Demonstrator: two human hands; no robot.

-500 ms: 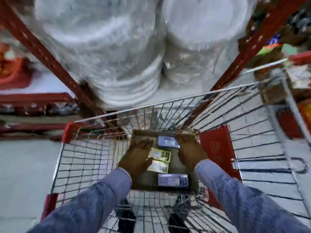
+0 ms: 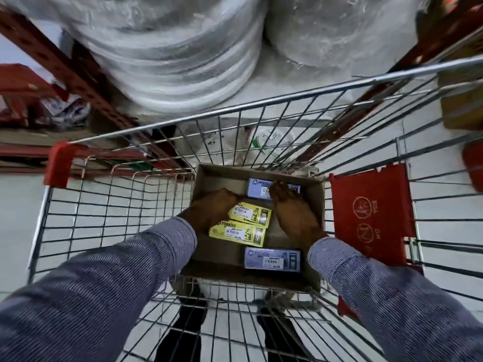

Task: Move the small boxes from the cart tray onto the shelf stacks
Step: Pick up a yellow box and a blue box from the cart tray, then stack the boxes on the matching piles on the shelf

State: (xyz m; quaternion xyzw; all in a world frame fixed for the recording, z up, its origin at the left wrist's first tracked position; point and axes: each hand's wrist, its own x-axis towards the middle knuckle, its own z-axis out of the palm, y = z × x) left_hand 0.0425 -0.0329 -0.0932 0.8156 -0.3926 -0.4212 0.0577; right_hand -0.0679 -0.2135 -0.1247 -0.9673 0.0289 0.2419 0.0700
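Four small boxes lay in the shallow brown cardboard tray (image 2: 203, 178) that sat in the wire shopping cart (image 2: 104, 205): two yellow boxes side by side in the middle, the farther one (image 2: 251, 214) and the nearer one (image 2: 239, 233), a pale blue box at the far end (image 2: 257, 189) and another pale blue box at the near end (image 2: 271, 259). Both hands were down in the tray! The left hand (image 2: 213, 210) lay palm down at the left ends of the two yellow boxes, fingers loosely curled and touching them, though whether it had closed on either could not be told. The right hand (image 2: 292, 207) reached forward, palm down, its fingers (image 2: 278, 188) spread flat over the far blue box, resting on top and not wrapped round it. The near blue box lay untouched between the two striped blue sleeves. A red plastic flap (image 2: 371, 215) hung on the cart's right side. Beyond the cart's far rim stood a red metal shelf upright (image 2: 75, 71) and large plastic-wrapped grey stacks (image 2: 170, 61) on the shelf.
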